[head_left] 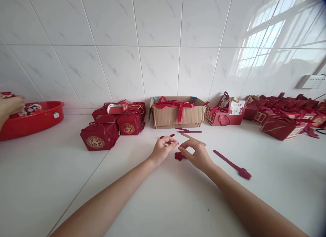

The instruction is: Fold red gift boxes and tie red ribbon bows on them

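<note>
Over the middle of the white table, my left hand (164, 149) and my right hand (196, 155) almost meet fingertip to fingertip. Both are closed in a pinch; whatever lies between the fingers is too small to make out. Below the right hand shows a dark red flower-shaped piece (179, 156), the rest of it hidden by that hand. A dark red strip with a flower end (231, 164) lies to the right. Just beyond my hands are a tan strip (195, 139) and some dark red strips (189, 131). Part of a red piece (170, 135) shows behind the left hand.
A cardboard box (175, 117) with red ribbons stands against the tiled wall. Red gift boxes (99, 137) are grouped on the left, more red boxes (278, 126) on the right. At far left, another person's hand (10, 108) is over a red basin (38, 123).
</note>
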Available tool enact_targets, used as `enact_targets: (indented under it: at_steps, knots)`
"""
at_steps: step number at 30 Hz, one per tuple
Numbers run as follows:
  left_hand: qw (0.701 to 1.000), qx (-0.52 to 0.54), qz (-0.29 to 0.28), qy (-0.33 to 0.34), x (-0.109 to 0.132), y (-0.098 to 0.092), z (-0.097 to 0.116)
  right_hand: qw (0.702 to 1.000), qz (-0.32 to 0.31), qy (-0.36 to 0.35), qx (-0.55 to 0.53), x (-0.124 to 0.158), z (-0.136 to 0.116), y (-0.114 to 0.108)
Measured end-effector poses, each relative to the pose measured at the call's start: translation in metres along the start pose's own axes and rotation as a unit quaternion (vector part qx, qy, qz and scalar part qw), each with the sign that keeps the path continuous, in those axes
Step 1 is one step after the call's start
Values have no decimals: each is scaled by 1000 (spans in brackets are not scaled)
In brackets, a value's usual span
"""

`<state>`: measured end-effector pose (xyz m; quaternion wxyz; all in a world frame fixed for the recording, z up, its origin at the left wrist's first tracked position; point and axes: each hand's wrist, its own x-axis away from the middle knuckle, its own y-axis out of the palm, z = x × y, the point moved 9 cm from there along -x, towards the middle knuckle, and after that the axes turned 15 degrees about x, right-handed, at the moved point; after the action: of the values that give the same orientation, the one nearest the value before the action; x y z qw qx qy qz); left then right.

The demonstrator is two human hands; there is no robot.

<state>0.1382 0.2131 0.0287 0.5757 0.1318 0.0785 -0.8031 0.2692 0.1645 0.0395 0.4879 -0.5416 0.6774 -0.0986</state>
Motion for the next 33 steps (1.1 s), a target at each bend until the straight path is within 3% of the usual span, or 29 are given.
enact_targets:
  at_steps: [8,11,15,19,21,24,27,29,33]
  knots:
    - [999,-23,-38,-4,1,8,0,994,13,44,-99,1,0,1]
    - [999,-35,-33,-2,0,6,-3,965,82,120,-220,-5,27,-10]
    - [986,-150,-47,59,0,7,-2,884,268,265,-277,-2,114,-56]
    - [968,-220,-89,82,1,14,-6,743,449,374,-326,35,203,-112]
    - [965,-232,-92,78,1,14,-8,690,489,395,-359,53,229,-129]
    - [963,-239,-100,77,0,15,-8,642,504,402,-416,66,246,-139]
    - [958,-241,-132,83,1,20,-9,624,495,391,-461,67,248,-139]
    - [953,-249,-151,82,2,23,-10,628,482,379,-480,62,244,-137]
    - [940,-293,-159,73,3,24,-15,677,414,354,-496,35,225,-124]
